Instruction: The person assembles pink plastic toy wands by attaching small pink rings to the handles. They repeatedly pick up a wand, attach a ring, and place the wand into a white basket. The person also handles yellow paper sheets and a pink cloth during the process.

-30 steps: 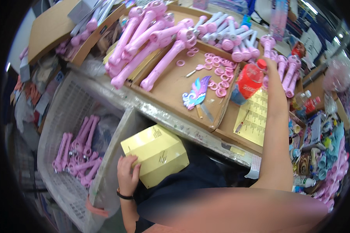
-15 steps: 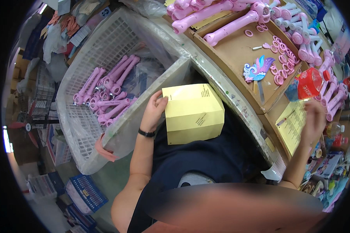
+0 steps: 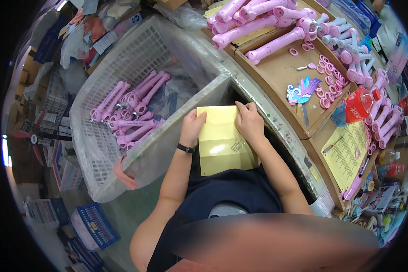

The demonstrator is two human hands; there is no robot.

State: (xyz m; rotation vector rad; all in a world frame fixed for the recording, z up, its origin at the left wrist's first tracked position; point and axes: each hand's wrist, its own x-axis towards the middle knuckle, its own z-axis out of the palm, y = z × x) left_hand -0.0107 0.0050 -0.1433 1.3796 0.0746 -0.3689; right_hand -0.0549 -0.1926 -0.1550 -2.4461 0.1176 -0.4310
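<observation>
Both hands on a pale yellow carton held over the lap, between the body and the bench edge. Left hand grips the carton's left upper edge, fingers curled over it, thumb against the near face. Right hand rests on the upper right corner, fingers pressed down flat on the top flap. Black wristband on the left wrist.

Progress, as a judgement: the carton looks folded up into box form, with 2 creases across its face; the top end is the part being handled, and whether it is already shut cannot be told. Nothing is visibly going into it at this moment.

Materials: carton is smooth, matt card, sharp-edged and slightly glossy where light hits. Left of it, a white plastic mesh basket lined with clear film, holding a loose heap of pink plastic wand handles, long, rounded and hard-looking. On the bench, a brown cardboard tray with more pink handles, small pink rings, and a multicoloured wing-shaped piece. A yellow printed sheet lies further right.
</observation>
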